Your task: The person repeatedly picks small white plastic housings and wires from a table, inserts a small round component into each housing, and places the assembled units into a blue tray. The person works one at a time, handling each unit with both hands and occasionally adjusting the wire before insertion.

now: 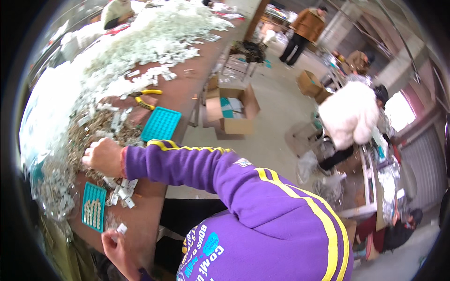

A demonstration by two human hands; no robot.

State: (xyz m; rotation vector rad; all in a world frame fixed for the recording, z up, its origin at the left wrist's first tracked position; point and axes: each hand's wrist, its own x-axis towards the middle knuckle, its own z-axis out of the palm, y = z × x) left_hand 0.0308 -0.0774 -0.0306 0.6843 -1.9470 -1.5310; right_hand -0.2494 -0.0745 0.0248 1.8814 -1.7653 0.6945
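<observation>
My right hand (104, 157), in a purple sleeve with yellow stripes, reaches over a heap of small brownish parts (91, 133) on the table. Its fingers are curled together at the edge of the heap, and whatever they hold is hidden. Closer to me, my left hand (118, 250) has its fingers drawn together just above the table edge. A small white piece (122, 228) shows right beside its fingertips; I cannot make out whether it is gripped. Between the hands lies a teal tray (94, 207) with pale pieces in rows, next to loose white plastic pieces (124, 192).
A second teal gridded tray (161, 124) and yellow-handled pliers (145, 99) lie beyond my right arm. A large mound of clear and white plastic pieces (150, 37) covers the far table. An open cardboard box (238, 124) stands on the floor; other people are around the room.
</observation>
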